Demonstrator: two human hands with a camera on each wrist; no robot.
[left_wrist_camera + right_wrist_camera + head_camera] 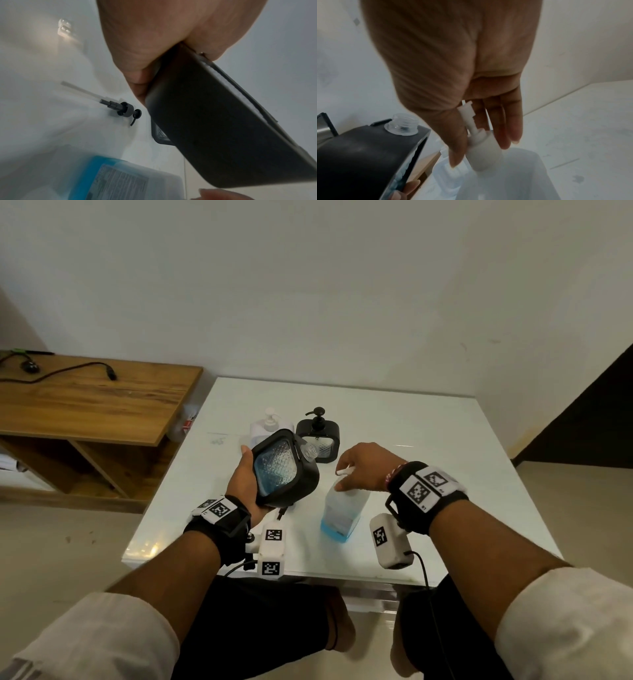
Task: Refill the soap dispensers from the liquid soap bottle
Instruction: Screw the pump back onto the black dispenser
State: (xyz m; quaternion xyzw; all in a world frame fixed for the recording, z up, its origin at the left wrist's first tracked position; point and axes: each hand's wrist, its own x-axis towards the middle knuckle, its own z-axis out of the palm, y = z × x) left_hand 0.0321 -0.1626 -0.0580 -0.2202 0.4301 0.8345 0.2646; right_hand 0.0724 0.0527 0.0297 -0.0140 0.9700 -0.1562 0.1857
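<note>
My left hand (251,477) grips a black square dispenser (284,470) tilted above the table, blue soap showing in its clear window. Its clear threaded neck (402,125) is uncapped. The dispenser's black pump with tube (120,106) lies on the table beneath it. My right hand (356,467) pinches the white pump (481,154) on top of the liquid soap bottle (344,508), which stands upright with blue soap at its bottom. A second black dispenser (320,436) with its pump on and a white pump dispenser (270,422) stand behind.
Everything sits on a white table (428,440) against a pale wall. A wooden shelf unit (85,405) with a black cable on top stands to the left. My knees show under the table's near edge.
</note>
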